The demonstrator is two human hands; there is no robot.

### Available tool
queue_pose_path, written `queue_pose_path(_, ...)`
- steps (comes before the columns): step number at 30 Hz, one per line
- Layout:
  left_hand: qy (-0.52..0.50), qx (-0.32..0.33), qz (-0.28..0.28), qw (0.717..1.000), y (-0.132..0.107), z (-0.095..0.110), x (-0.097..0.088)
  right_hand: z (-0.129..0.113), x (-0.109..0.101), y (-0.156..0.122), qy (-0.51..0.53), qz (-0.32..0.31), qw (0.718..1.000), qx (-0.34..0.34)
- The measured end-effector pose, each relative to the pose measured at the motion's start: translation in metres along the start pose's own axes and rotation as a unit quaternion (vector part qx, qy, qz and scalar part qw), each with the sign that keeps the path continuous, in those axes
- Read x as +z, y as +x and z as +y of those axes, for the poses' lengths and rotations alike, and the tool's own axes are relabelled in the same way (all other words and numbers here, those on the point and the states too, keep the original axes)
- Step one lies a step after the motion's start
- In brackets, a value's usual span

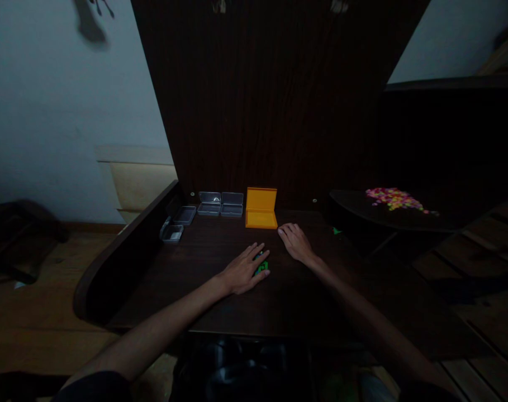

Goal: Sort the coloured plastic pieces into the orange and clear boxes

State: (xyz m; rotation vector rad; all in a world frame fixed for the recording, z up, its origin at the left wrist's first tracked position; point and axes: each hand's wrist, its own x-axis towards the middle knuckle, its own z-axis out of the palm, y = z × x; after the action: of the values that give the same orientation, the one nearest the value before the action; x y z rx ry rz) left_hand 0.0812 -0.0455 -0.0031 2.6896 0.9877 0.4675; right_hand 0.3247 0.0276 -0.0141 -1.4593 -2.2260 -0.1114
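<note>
In the head view, the left hand (242, 272) was seen laid palm-down on the dark bench (203, 251), its fingers (254, 252) stretched out and held a little apart, clamped on nothing. The small green pieces (262, 267) were found in the gap between its forefinger and thumb, at the right edge of the hand, and appeared to be touched by both. The right hand (296, 242) was rested flat as well, farther back and to the right, with its fingers loosely together and extended toward the yellow box (261, 207), which was stood open just beyond them. The green pieces were thus set to the near left of the right hand and apart from it, and the left hand was plainly the nearer. No long axis could be made out for the pieces, which were too small and too dimly lit, and how many there were could not be told, part being covered by the hand. Clear boxes (209, 204) were ranged left of the yellow one. A pile of coloured bits (393, 198) was seen well apart to the right, on a dark side ledge (354, 215).
</note>
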Motion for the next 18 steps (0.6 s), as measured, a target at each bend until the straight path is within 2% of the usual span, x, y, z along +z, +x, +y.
queue_pose_path(4, -0.037, 0.005, 0.020, 0.999, -0.001, -0.001, -0.002, 0.001, -0.001, 0.000, 0.020, 0.013, 1.000, 0.002)
queue_pose_path(8, -0.088, -0.021, 0.030, 0.995, 0.001, 0.000, -0.010, 0.004, -0.002, 0.001, 0.070, 0.040, 0.996, 0.031)
queue_pose_path(13, -0.115, -0.061, 0.167, 0.977, 0.012, -0.012, -0.035, 0.015, -0.003, 0.009, 0.103, 0.070, 0.990, 0.065)
queue_pose_path(15, -0.091, -0.074, 0.199, 0.973, 0.018, -0.021, -0.044, 0.019, -0.002, 0.016, 0.108, 0.077, 0.988, 0.076)
queue_pose_path(18, -0.047, -0.085, 0.208, 0.973, 0.027, -0.035, -0.049, 0.023, 0.000, 0.031, 0.108, 0.087, 0.985, 0.099)
